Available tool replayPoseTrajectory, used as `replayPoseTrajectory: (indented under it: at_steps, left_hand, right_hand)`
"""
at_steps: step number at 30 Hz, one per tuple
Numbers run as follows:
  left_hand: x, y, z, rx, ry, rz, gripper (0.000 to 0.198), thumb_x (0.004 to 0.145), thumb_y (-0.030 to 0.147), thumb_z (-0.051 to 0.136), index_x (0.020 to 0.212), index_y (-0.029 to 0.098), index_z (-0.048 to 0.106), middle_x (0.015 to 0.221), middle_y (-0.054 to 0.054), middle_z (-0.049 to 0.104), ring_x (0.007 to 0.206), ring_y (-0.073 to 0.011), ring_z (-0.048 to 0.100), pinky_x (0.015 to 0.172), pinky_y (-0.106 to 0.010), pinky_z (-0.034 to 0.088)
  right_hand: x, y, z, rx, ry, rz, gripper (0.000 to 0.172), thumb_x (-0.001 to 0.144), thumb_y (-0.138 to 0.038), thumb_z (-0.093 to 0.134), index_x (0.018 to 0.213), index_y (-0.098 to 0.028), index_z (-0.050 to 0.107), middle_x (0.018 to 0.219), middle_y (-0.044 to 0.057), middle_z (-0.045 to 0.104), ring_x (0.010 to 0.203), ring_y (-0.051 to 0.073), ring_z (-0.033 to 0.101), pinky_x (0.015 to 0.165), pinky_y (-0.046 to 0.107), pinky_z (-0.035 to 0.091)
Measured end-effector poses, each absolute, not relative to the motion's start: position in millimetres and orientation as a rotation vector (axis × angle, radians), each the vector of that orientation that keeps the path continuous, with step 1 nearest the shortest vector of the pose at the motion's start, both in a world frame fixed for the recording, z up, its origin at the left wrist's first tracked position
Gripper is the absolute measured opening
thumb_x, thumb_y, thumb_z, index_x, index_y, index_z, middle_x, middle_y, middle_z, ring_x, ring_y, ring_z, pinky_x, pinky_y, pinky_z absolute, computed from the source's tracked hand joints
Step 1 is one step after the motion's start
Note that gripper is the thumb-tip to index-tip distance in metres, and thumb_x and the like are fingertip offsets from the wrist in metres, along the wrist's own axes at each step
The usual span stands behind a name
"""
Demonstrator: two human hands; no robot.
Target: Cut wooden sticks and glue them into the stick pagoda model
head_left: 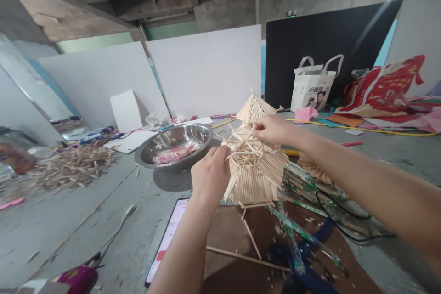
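Observation:
A small pagoda model (255, 179) built of thin wooden sticks stands upright in front of me, with a pointed roof on top and flared eaves below. Crossed sticks jut from its middle tier. My left hand (211, 172) is at its left side, fingers curled closed against the ends of the eave sticks. From the right, my right hand (274, 129) reaches in below the top roof, thumb and finger pinched at the middle tier's sticks. The fingertips partly hide what they grip. Loose sticks (252, 239) lie on the brown mat (237, 275) below.
A steel basin (146, 161) with plastic packets stands left of the pagoda. A phone (168, 234) and blue-handled tool (306, 257) lie nearer. Wrapped stick bundles (306, 188) lie right; a loose stick pile (76, 163) lies left. A white bag (312, 87) stands behind.

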State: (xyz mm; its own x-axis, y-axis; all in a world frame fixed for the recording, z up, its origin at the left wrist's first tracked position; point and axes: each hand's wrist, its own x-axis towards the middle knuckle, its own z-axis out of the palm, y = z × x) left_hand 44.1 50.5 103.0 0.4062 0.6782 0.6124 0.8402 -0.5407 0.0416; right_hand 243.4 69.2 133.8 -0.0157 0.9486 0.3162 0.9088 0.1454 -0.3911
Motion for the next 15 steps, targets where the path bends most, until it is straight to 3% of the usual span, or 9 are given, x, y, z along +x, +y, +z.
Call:
replayPoseTrajectory:
  at_steps: [12, 15]
  left_hand:
    - [43, 51, 103, -2.418, -1.351, -0.850, 0.018, 0.076, 0.019, 0.041, 0.083, 0.022, 0.057, 0.080, -0.001, 0.061, 0.065, -0.0127, 0.054, 0.051, -0.022, 0.032]
    - [44, 51, 103, -2.428, -1.352, -0.852, 0.018, 0.077, 0.019, 0.040, 0.082, 0.022, 0.057, 0.079, -0.001, 0.060, 0.065, -0.0125, 0.054, 0.052, -0.022, 0.032]
  right_hand:
    - [280, 25, 126, -1.503, -1.291, 0.067, 0.014, 0.067, -0.033, 0.053, 0.066, -0.019, 0.054, 0.059, 0.000, 0.053, 0.056, 0.012, 0.046, 0.055, 0.026, 0.035]
    - [290, 18, 120, -1.277, -1.059, 0.193, 0.015, 0.068, -0.035, 0.053, 0.065, -0.020, 0.051, 0.062, -0.001, 0.051, 0.056, 0.011, 0.047, 0.056, 0.026, 0.037]
